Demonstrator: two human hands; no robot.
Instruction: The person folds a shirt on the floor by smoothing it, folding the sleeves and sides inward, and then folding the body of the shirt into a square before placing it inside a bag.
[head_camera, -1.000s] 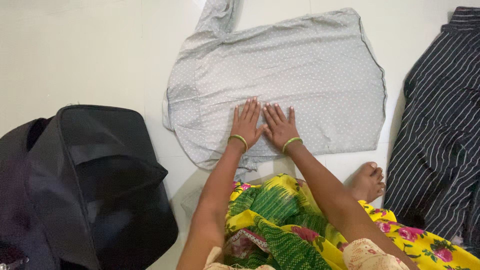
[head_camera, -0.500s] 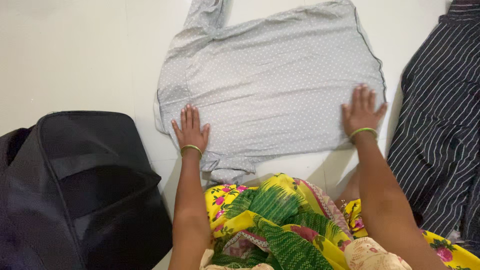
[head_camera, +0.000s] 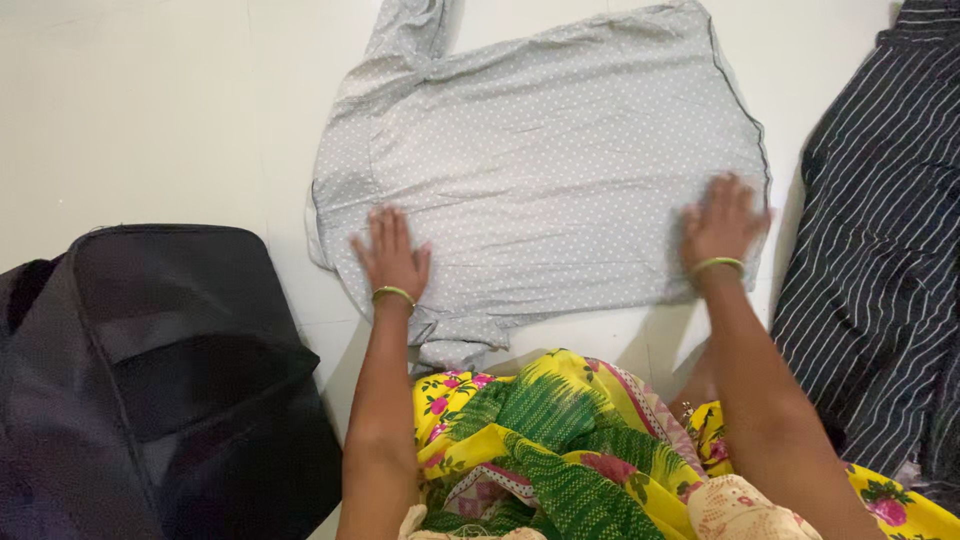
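We see a grey dotted shirt (head_camera: 540, 170) spread flat on the pale floor (head_camera: 150, 110), between a black bag (head_camera: 150, 390) and a striped garment (head_camera: 880, 260). Our left hand (head_camera: 392, 255) and right hand (head_camera: 722, 225) press flat on it, fingers spread, gripping nothing.

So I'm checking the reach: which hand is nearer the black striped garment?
Right. The right hand presses the grey dotted shirt's edge, close beside the black striped garment; the left hand lies across the shirt, near the black bag.

packages: none | labels: none | signs: none | screens: none in view
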